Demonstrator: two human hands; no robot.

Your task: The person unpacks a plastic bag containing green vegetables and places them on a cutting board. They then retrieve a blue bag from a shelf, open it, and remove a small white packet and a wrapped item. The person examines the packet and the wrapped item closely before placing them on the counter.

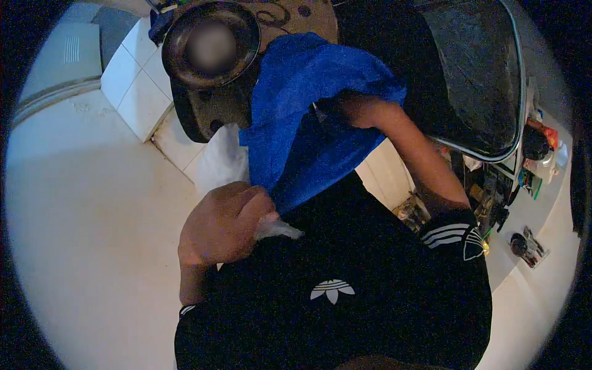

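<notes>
A blue cloth (319, 69), perhaps a towel or garment, spreads in loose folds in front of my chest. My left hand (226, 222) is closed around a crumpled, thin white material (224, 155) beside the cloth's lower left edge. A wisp of white sticks out past its fingers; whether it is plastic or fabric I cannot tell. My right hand (367, 111) reaches into a dark fold of the blue cloth from the right. Its fingers are hidden in shadow there, so their grip does not show.
A round dark dish or pan (173, 55) with a blurred middle rests on a brown patterned surface (319, 18). To the right stands a dark panel (481, 78) with a metal tube edge. Beyond it, assorted small items (539, 143) lie near a pale wall.
</notes>
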